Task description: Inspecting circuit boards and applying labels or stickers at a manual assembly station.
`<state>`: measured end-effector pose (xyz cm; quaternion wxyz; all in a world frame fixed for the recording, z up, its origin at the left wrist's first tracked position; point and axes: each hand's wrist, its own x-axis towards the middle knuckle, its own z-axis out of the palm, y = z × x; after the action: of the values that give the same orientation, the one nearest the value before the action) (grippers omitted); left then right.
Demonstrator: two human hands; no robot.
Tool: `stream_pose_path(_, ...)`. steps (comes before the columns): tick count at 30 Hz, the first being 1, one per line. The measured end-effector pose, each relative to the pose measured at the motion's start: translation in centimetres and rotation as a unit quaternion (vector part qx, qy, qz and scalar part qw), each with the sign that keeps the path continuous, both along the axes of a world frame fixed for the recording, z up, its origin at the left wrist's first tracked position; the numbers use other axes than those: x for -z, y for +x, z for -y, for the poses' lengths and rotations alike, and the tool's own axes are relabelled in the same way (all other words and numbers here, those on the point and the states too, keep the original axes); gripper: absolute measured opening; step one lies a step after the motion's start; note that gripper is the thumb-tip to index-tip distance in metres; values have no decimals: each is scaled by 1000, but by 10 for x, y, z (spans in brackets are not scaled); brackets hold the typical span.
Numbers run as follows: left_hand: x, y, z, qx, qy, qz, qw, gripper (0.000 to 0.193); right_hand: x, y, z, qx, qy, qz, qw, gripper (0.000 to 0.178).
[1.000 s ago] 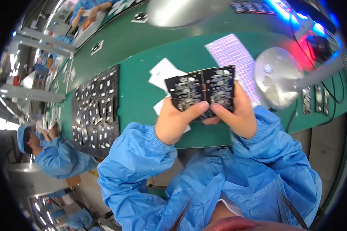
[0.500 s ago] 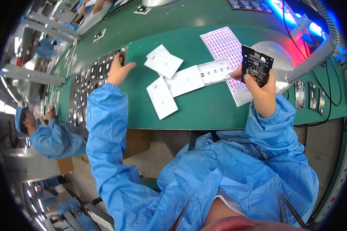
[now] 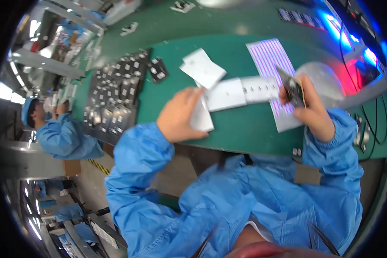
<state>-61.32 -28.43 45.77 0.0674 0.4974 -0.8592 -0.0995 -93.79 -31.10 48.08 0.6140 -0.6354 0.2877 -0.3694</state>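
My left hand [image 3: 180, 116] is over a white card [image 3: 203, 118] at the near end of a loose group. Its fingers and thumb are spread along opposite edges of the card, most of which the hand covers. In my right hand [image 3: 316, 114] is a dark circuit board [image 3: 293, 91], tilted nearly edge-on and pinched between thumb and fingers above a label sheet [image 3: 266, 53]. Between the hands lie more white cards [image 3: 204, 69] and a white strip with a row of small dark marks [image 3: 261, 89]. A small black board [image 3: 158, 69] sits beyond my left hand.
Many black boards with pale parts [image 3: 114, 86] cover the mat at left. A rounded translucent lamp shade [image 3: 316, 81] and cables stand at right, near several small boards [image 3: 361, 133]. A co-worker in blue [image 3: 66, 135] sits at far left. More boards [image 3: 301, 18] lie at the back.
My left hand has left the small black board and come right and nearer, over the white card. The board in my right hand has turned from face-up to nearly edge-on. The whole view has shifted.
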Motion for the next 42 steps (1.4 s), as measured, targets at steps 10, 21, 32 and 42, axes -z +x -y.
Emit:
stream_pose_path(10, -49, -40, 46, -85, 395, -773, 490, 90, -17, 16, 22, -90, -117, -145, 978, 23)
stream_pose_path(21, 12, -80, 106, -59, 417, -733, 534, 99, 24, 26, 69, 61, 72, 51, 994, 27)
stream_pose_path(32, 24, -103, 67, -37, 421, -651, 631, 64, 22, 30, 56, -4, 68, 102, 992, 34)
stream_pose_path(42, 30, -116, 65, -40, 415, -690, 592, 42, 19, 30, 53, 28, -329, -194, 924, 34)
